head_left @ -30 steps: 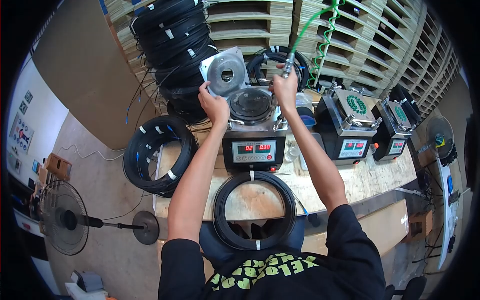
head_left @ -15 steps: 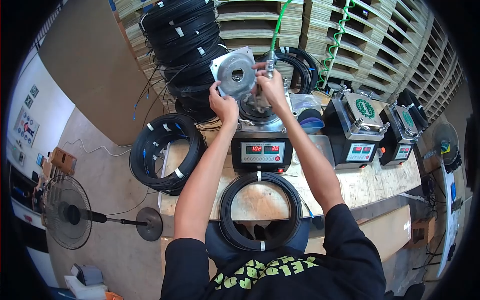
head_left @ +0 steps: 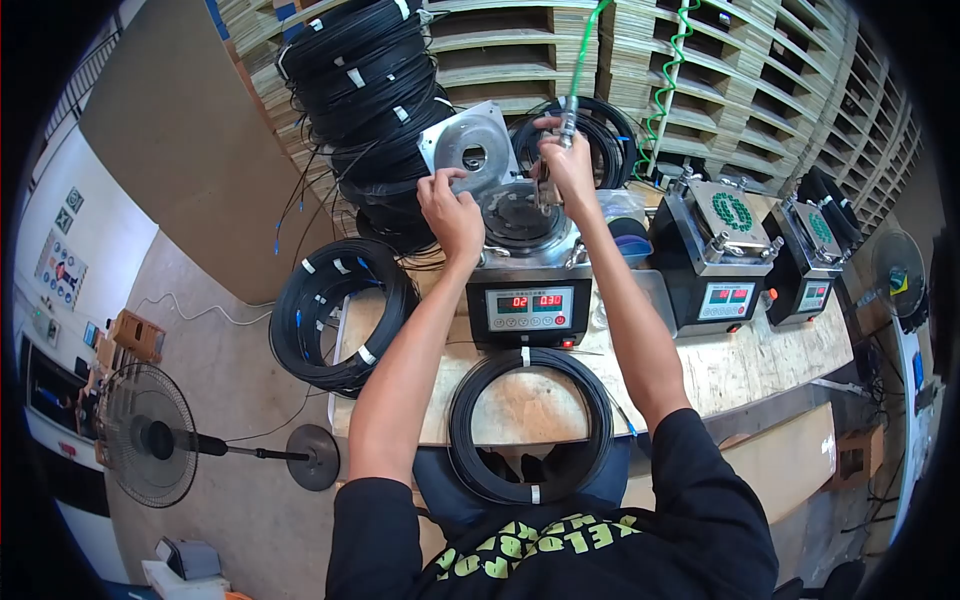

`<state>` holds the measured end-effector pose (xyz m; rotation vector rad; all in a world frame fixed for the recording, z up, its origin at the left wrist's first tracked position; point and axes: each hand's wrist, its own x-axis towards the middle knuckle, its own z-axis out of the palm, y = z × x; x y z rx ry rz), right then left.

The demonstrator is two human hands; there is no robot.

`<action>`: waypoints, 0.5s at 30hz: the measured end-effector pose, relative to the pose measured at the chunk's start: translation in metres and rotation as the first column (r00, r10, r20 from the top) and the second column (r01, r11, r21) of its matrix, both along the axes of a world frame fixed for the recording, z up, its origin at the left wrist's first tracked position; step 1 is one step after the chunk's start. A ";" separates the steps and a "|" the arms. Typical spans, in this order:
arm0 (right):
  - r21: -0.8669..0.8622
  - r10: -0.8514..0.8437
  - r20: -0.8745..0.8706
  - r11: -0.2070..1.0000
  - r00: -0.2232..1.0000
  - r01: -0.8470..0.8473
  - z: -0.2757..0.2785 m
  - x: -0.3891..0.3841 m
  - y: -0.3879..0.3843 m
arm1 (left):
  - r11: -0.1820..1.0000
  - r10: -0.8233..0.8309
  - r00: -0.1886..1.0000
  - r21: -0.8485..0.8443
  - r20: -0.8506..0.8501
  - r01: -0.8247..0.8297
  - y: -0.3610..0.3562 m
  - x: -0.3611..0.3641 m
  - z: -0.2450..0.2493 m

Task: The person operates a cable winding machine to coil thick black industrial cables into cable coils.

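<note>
My left hand (head_left: pixel 450 215) has its fingers at the lower left edge of a square metal plate (head_left: pixel 440 148) with a round hole, tilted up behind the machine. In my right hand (head_left: pixel 570 175) is an air gun (head_left: pixel 568 125) on a green hose (head_left: pixel 588 45), above the right side of the machine. Between my hands lies the round dark top (head_left: pixel 522 218) of the machine (head_left: pixel 525 308), which has red digits on its front. A black cable coil (head_left: pixel 462 420) stands in front of it.
Two similar machines (head_left: pixel 705 270) (head_left: pixel 812 262) with green-dotted tops stand to the right. A tall stack of black coils (head_left: pixel 370 110) rises behind left, and another coil (head_left: pixel 285 325) lies at the table's left edge. A fan (head_left: pixel 155 440) stands left.
My right hand has moved up and right with the air gun, away from the plate. My left hand has shifted slightly on the plate. The machine's round top is now more visible.
</note>
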<state>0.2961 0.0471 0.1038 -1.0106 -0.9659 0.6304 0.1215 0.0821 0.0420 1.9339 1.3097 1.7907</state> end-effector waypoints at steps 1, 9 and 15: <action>0.022 -0.050 -0.007 0.998 0.999 0.050 -0.011 0.004 0.001 | 0.999 -0.044 0.997 0.020 -0.058 0.045 -0.002 -0.001 0.003; 0.135 -0.223 -0.294 0.953 0.929 0.272 -0.040 0.017 -0.010 | 0.802 -0.439 0.553 -0.032 -0.708 0.596 -0.010 -0.005 0.039; 0.181 -0.255 -0.370 0.924 0.893 0.338 -0.039 0.021 -0.001 | 0.820 -0.310 0.151 -0.184 -0.939 0.542 -0.011 0.010 0.056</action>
